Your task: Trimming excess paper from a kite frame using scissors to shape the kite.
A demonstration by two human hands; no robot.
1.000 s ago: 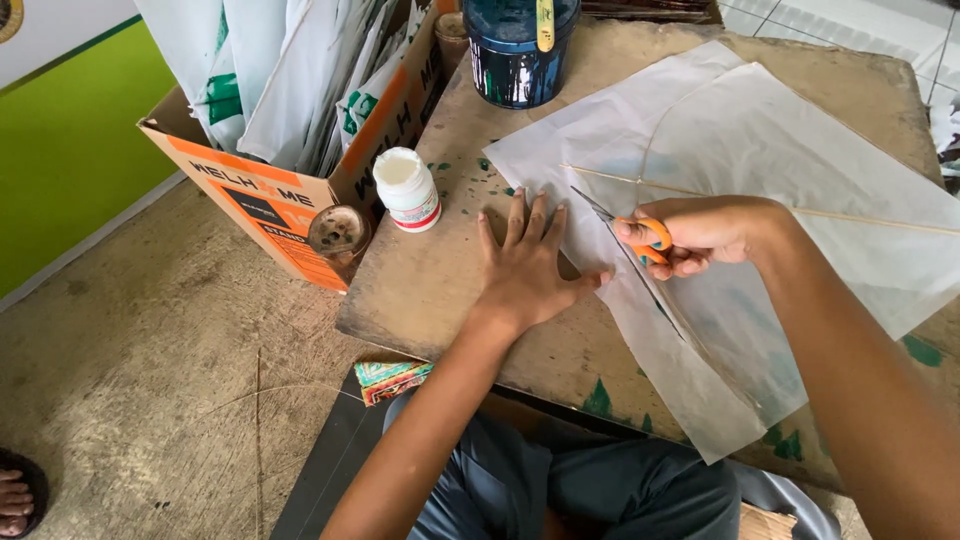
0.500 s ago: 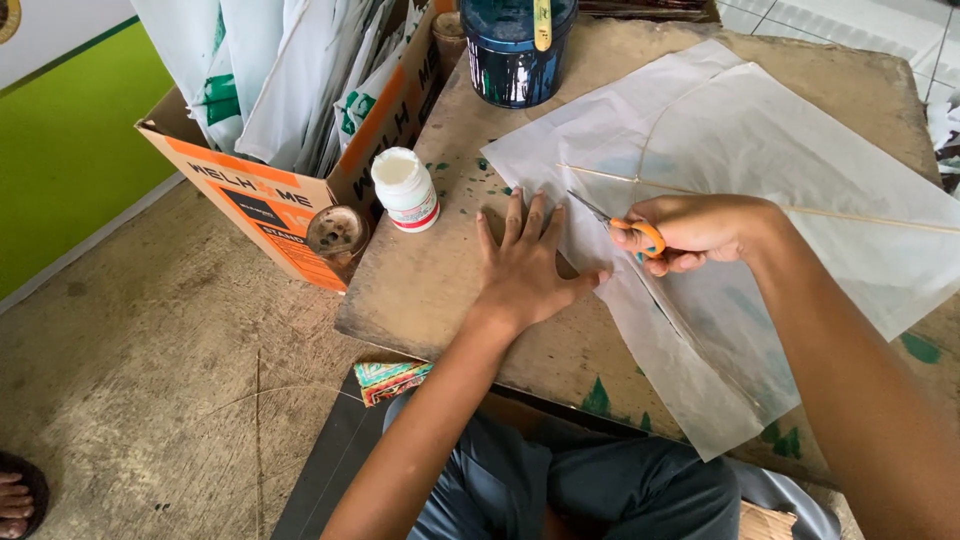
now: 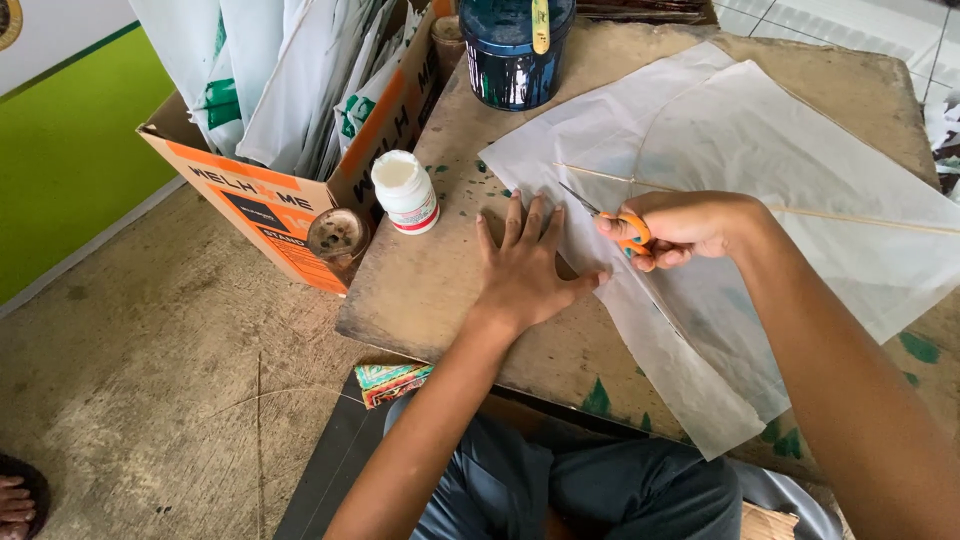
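A large sheet of thin white paper lies across a low wooden board, with a thin bamboo stick running over it. My left hand presses flat, fingers spread, on the paper's left edge. My right hand grips orange-handled scissors whose blades point up-left over the paper, just right of my left fingers.
A white lidded bottle stands on the board's left part. A dark blue pot sits at the far edge. An orange cardboard box of rolled paper stands left, with a small round tin beside it. A person's toes show at bottom left.
My right hand and the scissors have shifted slightly left along the paper. My left hand stays flat in place.
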